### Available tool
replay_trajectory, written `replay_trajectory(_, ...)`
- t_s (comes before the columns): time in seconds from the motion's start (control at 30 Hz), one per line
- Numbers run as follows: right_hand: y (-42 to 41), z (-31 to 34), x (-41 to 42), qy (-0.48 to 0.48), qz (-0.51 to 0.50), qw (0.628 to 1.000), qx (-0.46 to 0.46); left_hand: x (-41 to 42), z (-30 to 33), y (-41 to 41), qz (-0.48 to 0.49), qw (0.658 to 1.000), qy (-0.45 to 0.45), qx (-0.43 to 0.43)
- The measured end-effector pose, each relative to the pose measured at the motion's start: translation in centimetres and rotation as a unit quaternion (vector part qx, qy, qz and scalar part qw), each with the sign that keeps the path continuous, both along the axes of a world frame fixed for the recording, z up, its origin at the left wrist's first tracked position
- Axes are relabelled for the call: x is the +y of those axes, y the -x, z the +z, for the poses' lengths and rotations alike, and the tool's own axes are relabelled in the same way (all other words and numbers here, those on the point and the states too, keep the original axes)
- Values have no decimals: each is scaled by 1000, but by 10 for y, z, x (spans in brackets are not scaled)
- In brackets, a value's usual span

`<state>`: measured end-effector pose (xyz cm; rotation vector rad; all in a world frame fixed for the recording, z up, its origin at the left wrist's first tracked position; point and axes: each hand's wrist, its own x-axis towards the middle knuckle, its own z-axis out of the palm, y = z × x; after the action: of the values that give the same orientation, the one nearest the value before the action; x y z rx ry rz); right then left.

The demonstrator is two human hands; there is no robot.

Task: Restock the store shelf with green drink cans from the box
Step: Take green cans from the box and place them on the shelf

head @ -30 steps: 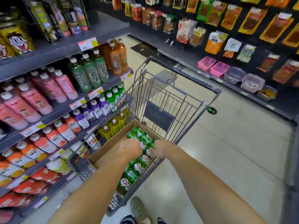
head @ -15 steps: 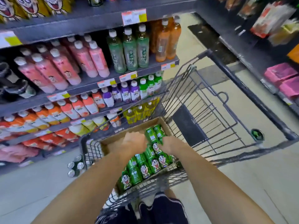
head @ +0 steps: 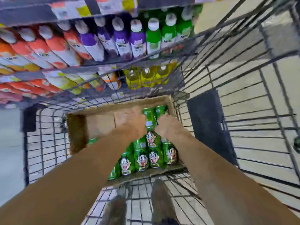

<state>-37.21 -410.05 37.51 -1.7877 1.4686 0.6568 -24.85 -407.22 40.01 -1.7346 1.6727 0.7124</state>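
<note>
An open cardboard box [head: 76, 127] sits in a wire shopping cart [head: 227, 73]. Several green drink cans [head: 142, 158] with a cartoon face lie in rows in the box's near right part; its left part shows bare cardboard. My left hand [head: 129, 121] and my right hand [head: 167, 125] reach into the far end of the box. They close from either side on a pair of green cans [head: 150, 116] held between them. The picture is blurred and my fingertips are hidden.
Store shelves run along the left and top, with orange, purple and green bottles [head: 123, 39] and yellow bottles [head: 146, 77] below. A dark panel [head: 204, 120] hangs on the cart's right side. My shoes [head: 160, 200] show through the cart's floor.
My head has dropped closer over the cart and now looks straight down into the box. Both hands have moved toward the box's far end and close around a pair of cans.
</note>
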Motion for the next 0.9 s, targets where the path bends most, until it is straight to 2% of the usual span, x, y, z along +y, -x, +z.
replay_trajectory(0.1,4,-35,-9,25,-35,999,3,1,-36,12,17,1000,-16,12)
replay_trajectory(0.23,6,-68,-12,18,-68,997,18,-2,-73,14,143,989,-11,47)
replay_trajectory(0.37,-3,-83,-20,31,-90,995,8,-17,-95,10,257,961,-9,97)
replay_trajectory(0.57,-16,-96,-36,53,-96,994,14,-32,-111,13,310,946,2,95)
replay_trajectory(0.9,-18,-113,-52,-5,-103,994,25,-16,-153,5,440,885,45,143)
